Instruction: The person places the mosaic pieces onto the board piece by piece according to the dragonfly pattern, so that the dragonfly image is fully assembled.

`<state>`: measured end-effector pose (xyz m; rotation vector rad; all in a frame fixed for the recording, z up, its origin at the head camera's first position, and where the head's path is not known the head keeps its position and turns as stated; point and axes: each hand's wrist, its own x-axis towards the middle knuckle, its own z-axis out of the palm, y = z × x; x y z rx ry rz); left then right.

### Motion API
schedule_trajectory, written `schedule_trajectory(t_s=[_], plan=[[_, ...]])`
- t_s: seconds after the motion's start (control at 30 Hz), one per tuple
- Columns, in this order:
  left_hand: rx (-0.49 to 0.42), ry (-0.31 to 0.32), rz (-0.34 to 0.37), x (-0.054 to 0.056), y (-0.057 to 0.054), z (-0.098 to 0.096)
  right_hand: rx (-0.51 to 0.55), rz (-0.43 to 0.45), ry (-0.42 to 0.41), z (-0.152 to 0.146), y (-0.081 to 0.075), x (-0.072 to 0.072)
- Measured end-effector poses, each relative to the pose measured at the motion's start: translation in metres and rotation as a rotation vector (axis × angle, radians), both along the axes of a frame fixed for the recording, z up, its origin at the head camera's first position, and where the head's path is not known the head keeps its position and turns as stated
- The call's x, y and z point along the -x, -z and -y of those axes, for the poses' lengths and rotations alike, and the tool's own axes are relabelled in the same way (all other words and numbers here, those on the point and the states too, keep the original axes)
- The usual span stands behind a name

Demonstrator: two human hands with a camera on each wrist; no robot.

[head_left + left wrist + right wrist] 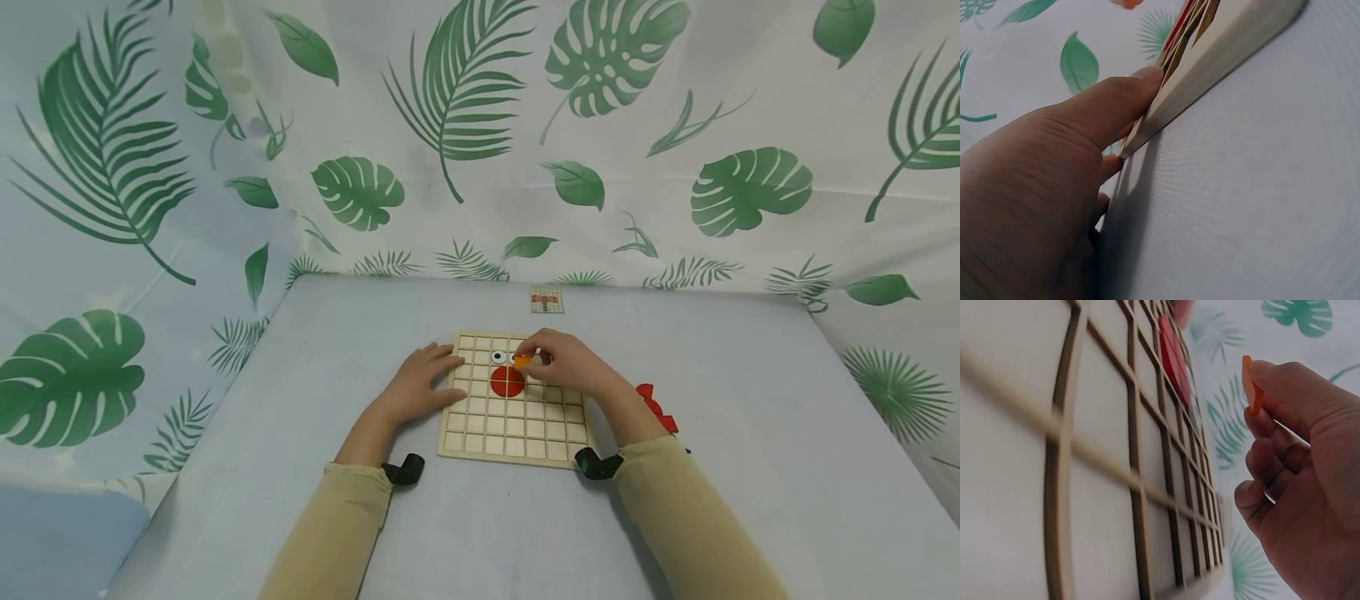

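Observation:
A wooden grid board lies flat on the table, with red pieces forming a round shape in its upper cells. Just above that shape sits a white eye piece with a black dot; a second one is partly hidden by my right hand. Between thumb and fingertips, the right hand pinches a small flat orange piece, held over the board near the eyes. My left hand rests at the board's left edge, fingers spread, its thumb on the rim.
A small card with a printed grid pattern lies behind the board. Red pieces lie to the right, partly hidden by the right forearm, with a bit of blue beside the sleeve. Leaf-patterned cloth walls the table.

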<state>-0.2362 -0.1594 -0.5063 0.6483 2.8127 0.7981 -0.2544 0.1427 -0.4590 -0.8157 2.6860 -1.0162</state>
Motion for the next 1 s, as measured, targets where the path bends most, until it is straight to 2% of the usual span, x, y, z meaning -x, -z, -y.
schedule_trajectory(t_s=[0.17,0.5,1.0], plan=[[-0.012,0.01,-0.006,0.0,-0.001,0.0,0.003,0.044,-0.004,0.02,0.004,0.002],[0.009,0.013,-0.014,0.002,0.0,0.001,-0.072,0.112,0.057,0.053,0.013,0.002],[0.016,0.015,-0.011,0.002,0.0,0.002,-0.215,0.023,0.083,0.078,0.02,0.006]])
